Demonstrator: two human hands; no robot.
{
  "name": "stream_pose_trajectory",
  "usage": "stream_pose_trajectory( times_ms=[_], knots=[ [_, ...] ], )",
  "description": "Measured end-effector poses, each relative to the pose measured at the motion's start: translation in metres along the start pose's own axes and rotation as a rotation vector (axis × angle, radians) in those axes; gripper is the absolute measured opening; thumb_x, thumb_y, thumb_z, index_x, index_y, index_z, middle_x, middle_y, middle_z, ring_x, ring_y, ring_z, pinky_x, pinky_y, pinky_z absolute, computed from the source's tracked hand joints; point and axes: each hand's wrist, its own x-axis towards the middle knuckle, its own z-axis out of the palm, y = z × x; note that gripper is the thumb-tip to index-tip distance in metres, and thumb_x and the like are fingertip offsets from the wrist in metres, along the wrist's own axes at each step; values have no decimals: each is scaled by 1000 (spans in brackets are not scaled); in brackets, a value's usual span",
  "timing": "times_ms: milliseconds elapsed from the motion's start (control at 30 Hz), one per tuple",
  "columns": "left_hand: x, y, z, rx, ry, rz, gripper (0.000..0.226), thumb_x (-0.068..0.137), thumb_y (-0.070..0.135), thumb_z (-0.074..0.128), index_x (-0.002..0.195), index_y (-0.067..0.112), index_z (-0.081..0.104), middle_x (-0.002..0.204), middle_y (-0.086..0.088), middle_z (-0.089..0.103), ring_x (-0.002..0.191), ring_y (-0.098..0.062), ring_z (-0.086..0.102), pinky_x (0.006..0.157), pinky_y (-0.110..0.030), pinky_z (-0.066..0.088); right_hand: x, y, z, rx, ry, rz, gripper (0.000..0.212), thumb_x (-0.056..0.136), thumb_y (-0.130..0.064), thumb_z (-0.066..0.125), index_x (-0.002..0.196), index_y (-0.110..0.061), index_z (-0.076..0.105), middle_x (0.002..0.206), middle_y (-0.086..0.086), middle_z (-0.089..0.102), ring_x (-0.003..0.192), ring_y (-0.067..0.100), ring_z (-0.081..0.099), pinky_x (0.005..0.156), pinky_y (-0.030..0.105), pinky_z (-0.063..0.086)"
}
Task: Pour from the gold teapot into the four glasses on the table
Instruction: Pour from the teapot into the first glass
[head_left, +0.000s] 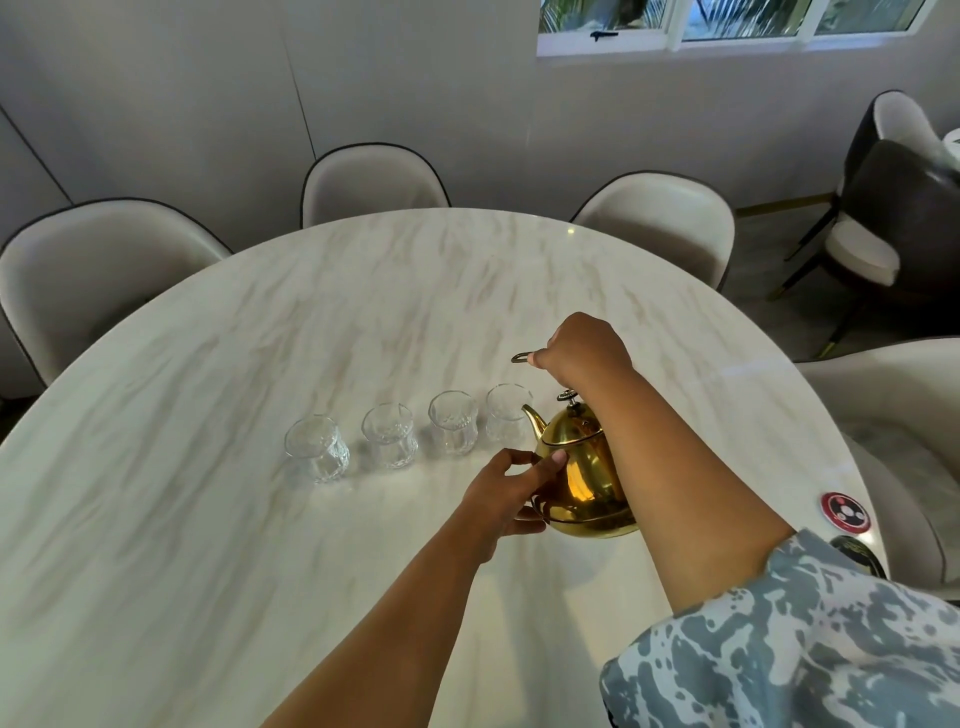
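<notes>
The gold teapot (584, 478) hangs just above the marble table (208, 364), tilted with its spout toward the rightmost glass (506, 413). My right hand (584, 348) is shut on the teapot's top handle above the pot. My left hand (511, 491) touches the pot's left side, with the thumb on its shoulder and the fingers under its base. Several clear ribbed glasses stand in a row, from the leftmost glass (316, 447) through two middle glasses (389, 435) (453, 422). All look empty. No stream shows at the spout.
Grey padded chairs (371, 182) ring the far side and right side of the table. A round red coaster (845, 512) and a dark round object (857, 556) lie at the table's right edge, near my right elbow.
</notes>
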Motion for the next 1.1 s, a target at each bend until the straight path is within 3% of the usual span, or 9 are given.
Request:
stream_pose_trajectory(
  times_ms=[167,367,600,733,1100],
  knots=[
    [-1,1,0,8,4,8,63,76,55,73,125,22,53,123,-12,67,101,-29,70,86,-41,60,1,0,0,-7,11,13,29,86,-32,70,72,-9,57,60,1,52,52,16,51,46,21,32],
    [-2,3,-1,6,12,12,64,75,56,73,126,22,54,122,-13,68,104,-30,69,89,-43,59,2,-3,-3,-24,18,22,37,85,-29,70,61,-12,48,61,2,51,52,15,47,46,21,31],
    [-3,3,-1,5,13,14,65,75,57,73,126,21,55,122,-13,68,106,-31,69,91,-45,58,-1,-8,-6,-52,-9,19,39,85,-33,71,64,-11,46,61,2,48,59,18,51,57,27,40],
    [-3,3,0,14,12,18,65,76,57,72,126,21,54,122,-13,68,104,-30,69,90,-44,59,-3,-10,-7,-63,-14,14,30,85,-33,71,81,-9,54,62,2,47,76,24,56,67,29,44],
    [-3,5,-3,34,7,32,65,75,59,72,125,21,55,117,-11,69,101,-28,70,86,-41,60,-2,-16,-10,-83,-32,24,32,83,-34,72,87,-8,53,66,3,48,80,26,56,70,31,45]
  ],
)
